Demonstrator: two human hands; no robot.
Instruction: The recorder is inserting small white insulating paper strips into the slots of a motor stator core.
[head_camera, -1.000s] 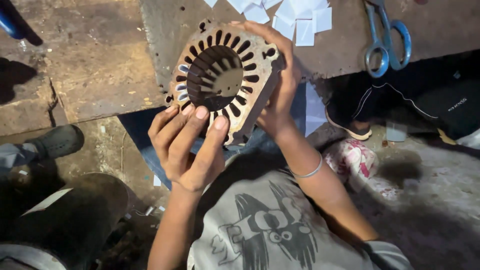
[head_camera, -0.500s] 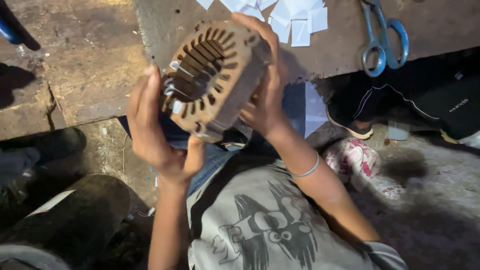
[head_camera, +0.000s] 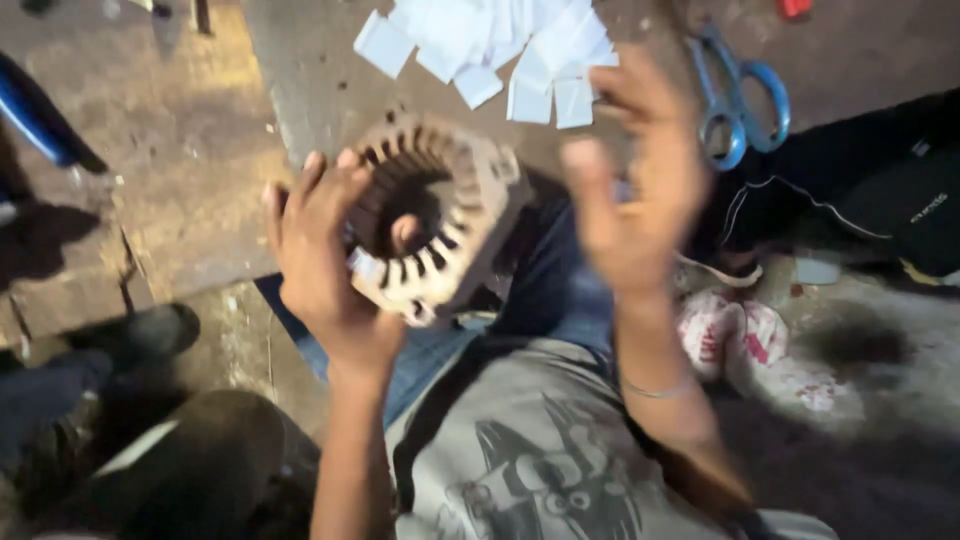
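- While half a second ago both hands cradled it, the left hand (head_camera: 325, 270) alone now grips the slotted motor stator core (head_camera: 435, 215), fingers wrapped round its rim and bore above the lap.
- The right hand (head_camera: 630, 195) has let go, blurred, fingers spread wide, holding nothing.
- Beyond lie white paper slips (head_camera: 500, 50) and blue-handled scissors (head_camera: 740, 100) on the worn bench (head_camera: 180, 150).

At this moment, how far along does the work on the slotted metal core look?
Done: white paper slips lie cut beside the blue-handled scissors. In hand: the left hand grips the slotted metal core; the right hand is open, off it, blurred. Left: most slots look bare, though blur hides detail.
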